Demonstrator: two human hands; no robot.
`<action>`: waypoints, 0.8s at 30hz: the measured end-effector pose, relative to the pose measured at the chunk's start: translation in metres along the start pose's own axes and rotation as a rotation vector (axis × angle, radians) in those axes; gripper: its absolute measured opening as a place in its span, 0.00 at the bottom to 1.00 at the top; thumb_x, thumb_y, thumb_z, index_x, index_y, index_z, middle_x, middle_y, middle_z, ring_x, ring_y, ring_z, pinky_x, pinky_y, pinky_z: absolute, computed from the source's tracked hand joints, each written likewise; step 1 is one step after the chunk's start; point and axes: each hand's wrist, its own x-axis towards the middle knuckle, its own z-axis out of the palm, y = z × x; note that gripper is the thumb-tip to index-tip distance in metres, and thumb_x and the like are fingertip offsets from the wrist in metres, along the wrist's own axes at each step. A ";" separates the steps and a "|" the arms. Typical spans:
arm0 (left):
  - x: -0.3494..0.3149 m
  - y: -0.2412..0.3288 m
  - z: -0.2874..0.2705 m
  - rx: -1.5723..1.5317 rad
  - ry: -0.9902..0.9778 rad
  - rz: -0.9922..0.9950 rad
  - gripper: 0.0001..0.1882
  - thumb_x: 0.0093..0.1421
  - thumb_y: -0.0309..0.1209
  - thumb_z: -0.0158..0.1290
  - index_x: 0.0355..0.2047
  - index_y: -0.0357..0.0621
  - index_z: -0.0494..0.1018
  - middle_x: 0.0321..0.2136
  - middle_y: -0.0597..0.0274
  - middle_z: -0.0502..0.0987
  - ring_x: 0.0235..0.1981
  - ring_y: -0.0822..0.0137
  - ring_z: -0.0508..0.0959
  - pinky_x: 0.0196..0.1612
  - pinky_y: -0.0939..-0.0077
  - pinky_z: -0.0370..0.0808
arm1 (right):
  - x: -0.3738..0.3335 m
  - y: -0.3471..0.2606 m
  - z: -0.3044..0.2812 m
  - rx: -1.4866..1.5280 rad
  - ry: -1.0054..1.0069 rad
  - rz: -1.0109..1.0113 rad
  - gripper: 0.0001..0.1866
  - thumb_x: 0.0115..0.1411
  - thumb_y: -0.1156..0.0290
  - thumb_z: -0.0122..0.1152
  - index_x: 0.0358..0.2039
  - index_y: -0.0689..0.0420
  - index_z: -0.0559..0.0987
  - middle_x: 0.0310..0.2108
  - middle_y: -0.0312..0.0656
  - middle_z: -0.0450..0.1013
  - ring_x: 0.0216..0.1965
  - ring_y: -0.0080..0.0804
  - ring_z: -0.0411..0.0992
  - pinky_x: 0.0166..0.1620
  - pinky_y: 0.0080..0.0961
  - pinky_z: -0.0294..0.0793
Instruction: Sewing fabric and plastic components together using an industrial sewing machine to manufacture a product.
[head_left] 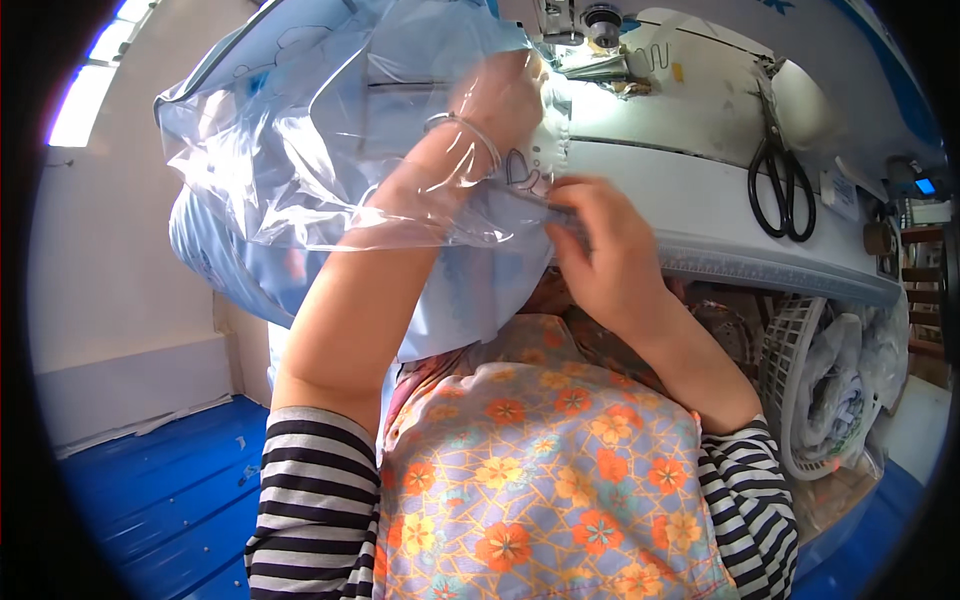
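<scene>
Light blue fabric (465, 290) with a large clear plastic sheet (290, 190) spreads under the head of a sewing machine (600, 25). My left hand (500, 100) reaches beneath the clear plastic, a bangle round its wrist. Its fingers are blurred beside a white scalloped trim (552, 130) close to the needle area. Nearer to me, my right hand (605, 245) is closed, thumb and fingers pinching the edge of the fabric near a dark printed outline. Whether the plastic is also in that pinch is hidden.
Black-handled scissors (783, 190) lie on the white machine bed, right of my right hand. A ruler strip (760, 275) runs along the bed's front edge. A white plastic basket (795, 400) with plastic and cloth stands low on the right. At left is a pale wall (120, 240).
</scene>
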 end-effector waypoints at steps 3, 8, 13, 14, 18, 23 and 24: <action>0.001 0.000 -0.001 0.019 0.020 -0.066 0.13 0.56 0.35 0.53 0.33 0.37 0.75 0.29 0.44 0.78 0.32 0.46 0.78 0.36 0.62 0.73 | -0.006 0.008 0.003 -0.296 -0.226 -0.116 0.11 0.47 0.80 0.58 0.35 0.62 0.76 0.40 0.46 0.72 0.41 0.46 0.71 0.45 0.35 0.72; -0.002 -0.005 0.002 -0.132 0.024 -0.067 0.13 0.54 0.34 0.54 0.33 0.36 0.76 0.26 0.45 0.78 0.30 0.52 0.79 0.35 0.64 0.74 | 0.004 0.009 -0.007 -0.227 -0.293 0.014 0.11 0.48 0.80 0.61 0.35 0.61 0.75 0.39 0.46 0.72 0.41 0.44 0.72 0.43 0.33 0.73; -0.004 -0.010 0.007 -0.146 0.104 -0.070 0.12 0.53 0.33 0.54 0.32 0.36 0.77 0.26 0.46 0.79 0.28 0.55 0.79 0.33 0.66 0.74 | 0.052 0.033 -0.001 -0.357 0.069 -0.072 0.11 0.47 0.79 0.65 0.33 0.60 0.77 0.35 0.44 0.75 0.37 0.43 0.75 0.39 0.33 0.75; -0.004 -0.010 0.008 -0.202 0.124 -0.026 0.11 0.53 0.34 0.52 0.30 0.37 0.75 0.25 0.44 0.78 0.28 0.49 0.78 0.33 0.61 0.73 | 0.059 0.039 0.000 -0.417 0.025 -0.182 0.10 0.47 0.79 0.65 0.32 0.60 0.78 0.34 0.44 0.76 0.36 0.42 0.75 0.39 0.34 0.76; -0.005 -0.010 0.012 -0.194 0.097 -0.023 0.11 0.54 0.35 0.50 0.29 0.40 0.75 0.25 0.42 0.77 0.29 0.43 0.78 0.32 0.56 0.74 | 0.055 0.046 -0.004 -0.454 -0.153 -0.220 0.06 0.48 0.80 0.64 0.30 0.61 0.79 0.32 0.44 0.78 0.37 0.41 0.76 0.41 0.34 0.77; -0.007 -0.005 0.014 -0.022 0.101 0.018 0.11 0.55 0.34 0.50 0.30 0.38 0.75 0.24 0.42 0.77 0.29 0.42 0.78 0.31 0.56 0.75 | 0.045 0.052 -0.002 -0.431 -0.217 -0.171 0.08 0.48 0.80 0.63 0.32 0.62 0.78 0.38 0.48 0.76 0.42 0.45 0.75 0.44 0.34 0.76; -0.006 -0.004 0.014 0.003 0.094 0.042 0.11 0.55 0.34 0.50 0.30 0.38 0.75 0.24 0.42 0.78 0.28 0.41 0.78 0.30 0.55 0.75 | 0.047 0.054 -0.001 -0.414 -0.243 -0.163 0.10 0.48 0.81 0.61 0.33 0.63 0.77 0.41 0.51 0.75 0.43 0.47 0.74 0.46 0.36 0.75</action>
